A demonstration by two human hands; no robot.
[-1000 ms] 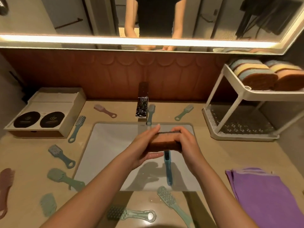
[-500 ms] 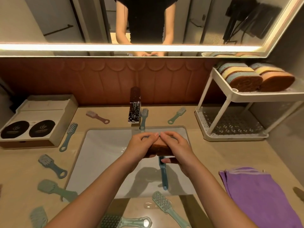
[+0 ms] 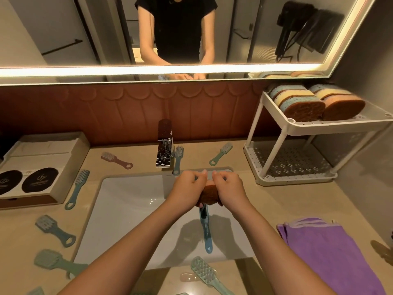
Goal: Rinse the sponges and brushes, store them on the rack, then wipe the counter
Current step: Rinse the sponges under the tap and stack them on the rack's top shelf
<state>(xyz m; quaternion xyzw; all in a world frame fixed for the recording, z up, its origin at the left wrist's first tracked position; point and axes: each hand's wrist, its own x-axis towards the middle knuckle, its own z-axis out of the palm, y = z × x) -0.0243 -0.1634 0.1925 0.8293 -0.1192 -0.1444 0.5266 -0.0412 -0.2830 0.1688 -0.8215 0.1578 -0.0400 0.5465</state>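
Sponge [image 3: 209, 194], brown on its visible face, is held above the sink [image 3: 127, 209] between the left hand [image 3: 187, 188] and the right hand [image 3: 228, 187]. The fingers [image 3: 198, 175] of both hands are curled tightly round it, knuckles up, so that it appears to be squeezed; most of it is hidden by the hands. Whether water is running from the faucet [image 3: 164, 145] cannot be told. Directly below the hands, a blue brush [image 3: 205, 233] lies in the sink, its handle toward the person. More stored sponges [image 3: 302, 103] are set on edge on the top shelf of the white rack [image 3: 329, 127], which stands on the counter [image 3: 238, 160] to the right of the sink. Other brushes are scattered over the counter: a pink brush [image 3: 116, 159] left of the faucet, a grey-blue brush [image 3: 177, 159] just beside it, a green brush [image 3: 221, 153] farther right, and several more along the left and near edges. A folded purple cloth [image 3: 323, 256] lies on the counter right of the sink, and an open box [image 3: 42, 150] is placed at the far left.
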